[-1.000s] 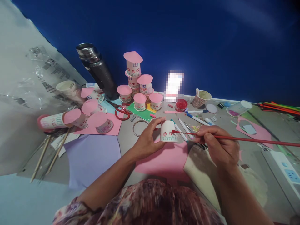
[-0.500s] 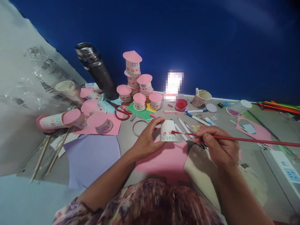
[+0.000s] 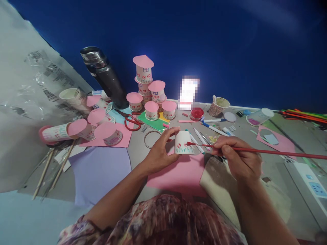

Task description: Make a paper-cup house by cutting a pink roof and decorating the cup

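My left hand [image 3: 163, 148] grips a white paper cup [image 3: 183, 137] upside down, thumb near its rim and fingers at its base. Green grass strokes and red dabs mark the cup's lower side. Pinched in my right hand [image 3: 240, 154] is a long red paintbrush [image 3: 276, 153], its red tip at the cup's right side. Behind the cup stands a small tub of red paint [image 3: 197, 114]. Under my hands lies a pink paper sheet [image 3: 176, 173]. Finished-looking cups with pink cone roofs [image 3: 143, 62] are stacked at the back.
Red-handled scissors [image 3: 131, 121], a tape roll [image 3: 152, 139] and several markers [image 3: 214, 129] lie around the cup. A black flask [image 3: 108, 78] leans at back left. Purple paper [image 3: 102, 173] is on the left, a beige cloth [image 3: 217, 180] and power strip [image 3: 310, 187] on the right.
Hardly anything differs. The view has shifted very slightly; both hands keep their hold, and the brush tip stays at the cup's side.
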{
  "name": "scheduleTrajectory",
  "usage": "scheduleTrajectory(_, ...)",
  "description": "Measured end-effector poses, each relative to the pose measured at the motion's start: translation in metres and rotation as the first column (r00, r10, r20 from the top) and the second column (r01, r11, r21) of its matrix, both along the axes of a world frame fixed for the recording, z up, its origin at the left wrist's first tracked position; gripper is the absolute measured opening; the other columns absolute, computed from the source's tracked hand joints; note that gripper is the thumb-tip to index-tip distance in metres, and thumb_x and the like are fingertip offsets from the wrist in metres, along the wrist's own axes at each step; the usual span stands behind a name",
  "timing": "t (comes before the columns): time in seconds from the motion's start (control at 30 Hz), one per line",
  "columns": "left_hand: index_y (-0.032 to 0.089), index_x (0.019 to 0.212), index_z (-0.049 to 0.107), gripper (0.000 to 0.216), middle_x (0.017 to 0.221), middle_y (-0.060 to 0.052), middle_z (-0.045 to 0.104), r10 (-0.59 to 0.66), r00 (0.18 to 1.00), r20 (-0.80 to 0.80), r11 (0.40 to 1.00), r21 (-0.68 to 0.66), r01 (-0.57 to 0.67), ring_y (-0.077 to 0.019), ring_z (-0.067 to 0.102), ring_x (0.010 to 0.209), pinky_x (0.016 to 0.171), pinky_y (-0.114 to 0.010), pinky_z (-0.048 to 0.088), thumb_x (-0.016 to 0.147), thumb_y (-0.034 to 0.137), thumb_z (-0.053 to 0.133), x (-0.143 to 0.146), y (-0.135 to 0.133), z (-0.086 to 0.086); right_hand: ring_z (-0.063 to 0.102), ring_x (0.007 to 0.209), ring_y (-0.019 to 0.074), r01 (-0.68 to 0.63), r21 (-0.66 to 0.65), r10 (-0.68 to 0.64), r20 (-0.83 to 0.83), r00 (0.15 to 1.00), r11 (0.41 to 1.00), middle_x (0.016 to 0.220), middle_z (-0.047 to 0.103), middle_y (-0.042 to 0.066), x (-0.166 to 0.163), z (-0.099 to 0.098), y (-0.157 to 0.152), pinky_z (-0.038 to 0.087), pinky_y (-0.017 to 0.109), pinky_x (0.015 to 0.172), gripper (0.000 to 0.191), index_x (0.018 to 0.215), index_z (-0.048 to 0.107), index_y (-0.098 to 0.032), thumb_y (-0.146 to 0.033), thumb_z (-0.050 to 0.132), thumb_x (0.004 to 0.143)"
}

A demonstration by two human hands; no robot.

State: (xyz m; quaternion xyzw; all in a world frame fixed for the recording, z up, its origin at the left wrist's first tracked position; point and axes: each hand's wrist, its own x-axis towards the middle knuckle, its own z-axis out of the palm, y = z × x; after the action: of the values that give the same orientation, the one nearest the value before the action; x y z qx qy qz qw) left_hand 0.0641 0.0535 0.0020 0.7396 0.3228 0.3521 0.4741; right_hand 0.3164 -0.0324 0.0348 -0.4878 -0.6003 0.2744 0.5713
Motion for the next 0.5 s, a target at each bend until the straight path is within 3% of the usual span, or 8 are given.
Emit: scheduleTrajectory(0.5, 0.029, 0.148, 0.050, 0.074, 0.154, -0.010, 0.056, -0.015, 0.999, 0.028, 1.000, 0.008, 0.015, -0.0300, 0.055, 0.144, 0.117, -0.047, 0.051, 0.080, 0.014, 0.075, 0.0009, -0.0007, 0.0020, 0.068, 0.072, 0.0185, -0.012, 0.010, 0.012, 0.015, 1.000, 1.000, 0.081, 0.075, 0.004, 0.0010, -0.0009, 0.0000, 0.055, 0.032, 0.065, 0.017, 0.098, 0.079, -0.025, -0.026, 0.063, 0.103)
